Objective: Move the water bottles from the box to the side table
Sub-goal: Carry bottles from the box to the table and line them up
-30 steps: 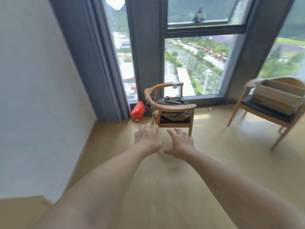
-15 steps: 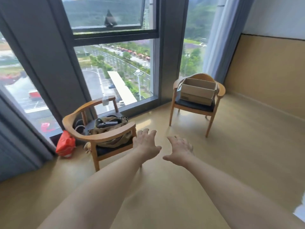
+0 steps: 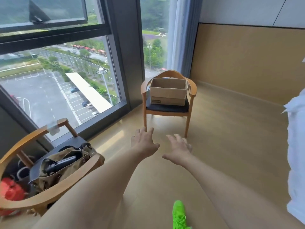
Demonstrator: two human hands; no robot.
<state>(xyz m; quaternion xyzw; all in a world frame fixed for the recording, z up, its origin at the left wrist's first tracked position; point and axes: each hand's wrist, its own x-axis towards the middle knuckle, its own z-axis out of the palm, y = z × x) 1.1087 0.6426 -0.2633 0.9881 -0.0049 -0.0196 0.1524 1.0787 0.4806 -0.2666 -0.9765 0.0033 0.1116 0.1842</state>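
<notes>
I have both arms stretched out ahead of me over the floor (image 3: 231,146), palms down. My left hand (image 3: 144,142) is spread, fingers straight and apart, holding nothing; my right hand (image 3: 179,149) is the same, fingers loosely fanned and empty, just beside the left but not touching it. The box (image 3: 168,93) sits far ahead, centre of view, on the dark seat of a wooden chair (image 3: 166,109) by the window (image 3: 57,80); its top is open, but from this angle I cannot tell whether any bottles are inside. My hands are well apart from it, nearer to me than the chair's front legs. Near left stands a second chair (image 3: 41,198) carrying a tan bag (image 3: 66,164) with dark gear poking out of it, and a red thing (image 3: 11,190) lies behind its curved back. A green shoe (image 3: 179,215) shows at the near edge between my forearms. White cloth (image 3: 297,154) hangs at the right edge. A curtain (image 3: 183,35) falls behind the far chair, beside a tan wall panel (image 3: 247,63).
</notes>
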